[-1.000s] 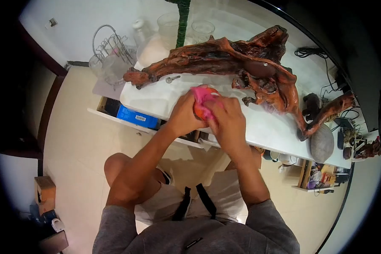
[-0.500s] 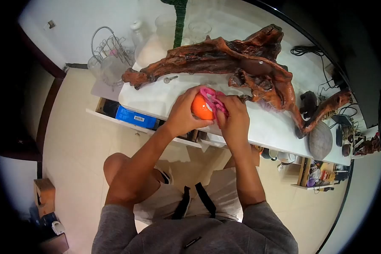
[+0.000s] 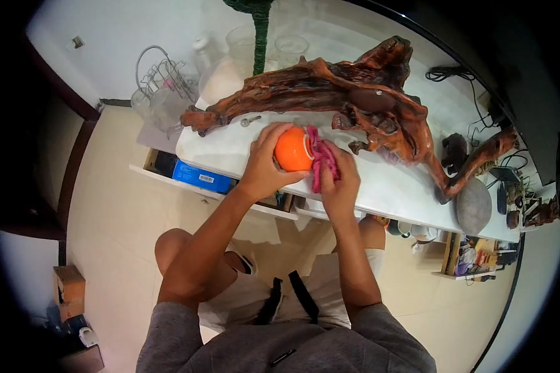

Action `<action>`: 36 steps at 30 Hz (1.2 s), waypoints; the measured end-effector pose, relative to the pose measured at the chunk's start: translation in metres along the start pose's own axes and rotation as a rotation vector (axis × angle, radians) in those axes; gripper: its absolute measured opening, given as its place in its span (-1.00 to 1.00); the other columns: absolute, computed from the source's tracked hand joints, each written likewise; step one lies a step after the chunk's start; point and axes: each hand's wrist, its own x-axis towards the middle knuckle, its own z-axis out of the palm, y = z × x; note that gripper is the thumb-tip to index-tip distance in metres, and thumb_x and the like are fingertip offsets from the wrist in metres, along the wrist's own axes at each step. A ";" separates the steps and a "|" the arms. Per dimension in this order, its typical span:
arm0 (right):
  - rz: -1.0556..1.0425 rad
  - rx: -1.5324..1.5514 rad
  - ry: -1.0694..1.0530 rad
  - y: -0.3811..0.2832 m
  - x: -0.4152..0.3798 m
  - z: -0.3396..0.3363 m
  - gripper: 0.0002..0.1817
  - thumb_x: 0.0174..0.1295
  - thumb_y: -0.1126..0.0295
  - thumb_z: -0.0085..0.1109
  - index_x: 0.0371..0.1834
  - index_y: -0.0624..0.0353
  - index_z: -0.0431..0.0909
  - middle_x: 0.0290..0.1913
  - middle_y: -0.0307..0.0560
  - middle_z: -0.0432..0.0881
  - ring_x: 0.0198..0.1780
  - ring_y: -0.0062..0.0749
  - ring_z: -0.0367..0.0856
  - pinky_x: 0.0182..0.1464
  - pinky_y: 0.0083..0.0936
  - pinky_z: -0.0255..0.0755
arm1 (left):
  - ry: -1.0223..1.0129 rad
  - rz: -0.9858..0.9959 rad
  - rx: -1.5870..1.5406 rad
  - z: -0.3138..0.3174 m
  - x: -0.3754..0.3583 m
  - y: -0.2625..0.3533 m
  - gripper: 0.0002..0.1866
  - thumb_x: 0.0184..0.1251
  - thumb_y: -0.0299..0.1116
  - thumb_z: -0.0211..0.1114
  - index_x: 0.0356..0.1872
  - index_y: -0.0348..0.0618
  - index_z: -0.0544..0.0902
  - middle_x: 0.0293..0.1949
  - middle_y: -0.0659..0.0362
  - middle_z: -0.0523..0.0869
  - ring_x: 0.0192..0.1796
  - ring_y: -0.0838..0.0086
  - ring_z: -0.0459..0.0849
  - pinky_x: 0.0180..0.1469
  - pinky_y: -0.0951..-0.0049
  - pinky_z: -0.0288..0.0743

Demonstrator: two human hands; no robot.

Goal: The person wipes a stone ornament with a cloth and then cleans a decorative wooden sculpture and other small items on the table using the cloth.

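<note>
Over the white table (image 3: 221, 146), my left hand (image 3: 262, 163) is wrapped round a round orange object (image 3: 292, 151) with a pale rim on its right side. My right hand (image 3: 342, 184) grips a crumpled pink cloth (image 3: 322, 163), which lies against that rim. The fingers of my right hand are partly hidden by the cloth. Behind both hands stretches a large reddish-brown driftwood piece (image 3: 292, 90). A small metal key-like item (image 3: 250, 120) lies to the left of it, near my left hand.
Below the table's left front, an open drawer (image 3: 162, 174) holds a blue box (image 3: 202, 178). A wire rack with glasses (image 3: 162, 93) stands at the left end. To the right are a grey oval stone (image 3: 473, 206), cables (image 3: 448, 74) and another open drawer (image 3: 449, 255).
The orange object has turned, and its pale rim now shows more on the right. The pink cloth has slid off its front to the rim side, with my right hand slightly lower.
</note>
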 end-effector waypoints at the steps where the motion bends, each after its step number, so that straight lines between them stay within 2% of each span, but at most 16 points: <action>1: -0.033 0.051 -0.024 -0.001 -0.001 0.002 -0.48 0.13 0.65 0.15 0.22 0.18 0.60 0.09 0.17 0.63 0.08 0.02 0.63 0.19 -0.26 0.49 | -0.006 0.059 0.056 -0.002 0.001 0.002 0.13 -0.25 -0.30 0.72 0.45 -0.17 0.24 0.29 -0.03 0.39 0.36 0.14 0.41 0.43 0.21 0.29; 4: -0.038 -0.017 -0.138 0.002 -0.004 0.003 -0.47 0.14 0.63 0.16 0.25 0.18 0.59 0.15 0.16 0.62 0.15 0.03 0.62 0.24 -0.27 0.47 | -0.055 0.023 0.106 -0.006 0.001 0.007 0.14 -0.25 -0.32 0.71 0.46 -0.16 0.21 0.32 -0.02 0.33 0.39 0.14 0.36 0.43 0.21 0.30; 7: 0.003 -0.040 -0.149 -0.003 -0.001 0.003 -0.48 0.14 0.60 0.18 0.24 0.17 0.59 0.11 0.17 0.64 0.11 0.05 0.62 0.18 -0.25 0.50 | 0.108 0.057 -0.057 0.004 0.001 0.004 0.05 -0.24 -0.34 0.68 0.40 -0.11 0.28 0.26 -0.03 0.37 0.31 0.01 0.40 0.40 0.12 0.31; 10: 0.013 -0.144 -0.179 -0.001 0.002 0.004 -0.51 0.14 0.57 0.20 0.21 0.17 0.60 0.09 0.18 0.64 0.08 0.08 0.62 0.13 -0.21 0.52 | 0.171 0.119 -0.055 0.006 0.001 0.004 0.00 -0.23 -0.37 0.67 0.35 -0.12 0.30 0.25 -0.04 0.38 0.32 0.02 0.40 0.39 0.13 0.32; 14: 0.011 -0.281 -0.218 -0.003 0.007 0.007 -0.54 0.13 0.51 0.23 0.17 0.18 0.61 0.05 0.19 0.65 0.04 0.13 0.62 0.09 -0.15 0.53 | 0.200 0.105 -0.108 0.008 -0.001 0.004 -0.09 -0.15 -0.38 0.66 0.32 -0.10 0.35 0.27 -0.01 0.36 0.34 0.13 0.41 0.35 0.22 0.40; 17: -0.011 -0.146 -0.144 0.009 0.008 0.009 -0.62 0.19 0.47 0.22 0.11 0.24 0.63 -0.02 0.20 0.66 -0.02 0.12 0.64 0.07 -0.17 0.53 | 0.142 0.155 -0.016 -0.003 0.002 0.013 -0.18 -0.14 -0.42 0.63 0.27 -0.09 0.44 0.25 -0.01 0.38 0.33 0.11 0.43 0.34 0.24 0.41; 20: 0.142 0.024 0.070 0.024 0.004 0.010 -0.71 0.25 0.47 0.20 0.02 0.30 0.64 -0.11 0.20 0.67 -0.08 0.08 0.66 0.03 -0.26 0.53 | 0.077 0.166 0.029 -0.006 0.000 0.016 -0.23 -0.14 -0.47 0.61 0.23 -0.09 0.50 0.25 0.00 0.39 0.34 0.08 0.43 0.36 0.24 0.41; 21: 0.196 0.118 0.111 0.027 0.003 0.009 -0.78 0.32 0.47 0.18 -0.05 0.35 0.63 -0.15 0.19 0.66 -0.14 -0.02 0.66 -0.02 -0.37 0.51 | 0.049 0.160 0.033 -0.005 -0.002 0.014 -0.24 -0.14 -0.48 0.59 0.23 -0.09 0.50 0.25 0.01 0.39 0.34 0.08 0.43 0.37 0.23 0.41; 24: 0.262 0.287 0.177 0.029 0.003 0.009 -0.80 0.35 0.48 0.17 -0.05 0.37 0.62 -0.17 0.15 0.65 -0.18 -0.14 0.64 -0.05 -0.43 0.50 | -0.022 0.207 0.080 -0.006 -0.005 0.012 -0.26 -0.13 -0.52 0.57 0.22 -0.08 0.53 0.25 0.03 0.40 0.36 0.07 0.43 0.38 0.22 0.41; 27: 0.277 0.313 0.176 0.026 0.003 0.009 -0.81 0.39 0.48 0.14 -0.06 0.39 0.61 -0.18 0.07 0.66 -0.18 -0.27 0.63 -0.06 -0.43 0.49 | -0.067 0.246 0.110 -0.007 -0.004 0.015 -0.27 -0.13 -0.54 0.55 0.22 -0.03 0.55 0.27 0.04 0.40 0.36 0.08 0.43 0.38 0.24 0.41; 30: 0.228 0.215 0.146 0.037 0.003 0.013 -0.80 0.40 0.45 0.15 -0.06 0.39 0.60 -0.16 0.01 0.67 -0.13 -0.31 0.63 -0.02 -0.42 0.50 | -0.127 0.275 0.113 -0.008 -0.002 0.014 -0.27 -0.13 -0.52 0.55 0.23 0.03 0.57 0.31 0.05 0.38 0.39 0.08 0.40 0.42 0.17 0.36; 33: 0.253 0.211 0.078 0.031 0.001 0.011 -0.63 0.43 0.43 0.15 0.20 0.45 0.49 0.02 0.03 0.66 0.04 -0.42 0.61 0.14 -0.50 0.48 | -0.144 0.329 0.271 -0.009 -0.002 0.014 -0.22 -0.16 -0.45 0.58 0.26 0.09 0.56 0.36 0.03 0.33 0.43 0.04 0.33 0.47 0.04 0.24; 34: 0.257 0.238 0.088 0.026 0.001 0.010 -0.62 0.43 0.43 0.16 0.21 0.45 0.46 0.05 0.04 0.64 0.08 -0.39 0.60 0.17 -0.49 0.47 | -0.140 0.350 0.350 -0.010 -0.003 0.016 -0.19 -0.18 -0.42 0.60 0.27 0.10 0.55 0.37 0.03 0.32 0.45 0.02 0.30 0.49 0.00 0.20; 36: 0.263 0.292 0.107 0.016 0.002 0.008 -0.59 0.41 0.42 0.17 0.23 0.45 0.41 0.13 0.07 0.59 0.14 -0.35 0.58 0.22 -0.46 0.44 | -0.138 0.258 0.289 -0.012 -0.003 0.021 -0.12 -0.21 -0.37 0.64 0.32 0.11 0.50 0.37 0.00 0.31 0.44 -0.01 0.28 0.49 -0.07 0.15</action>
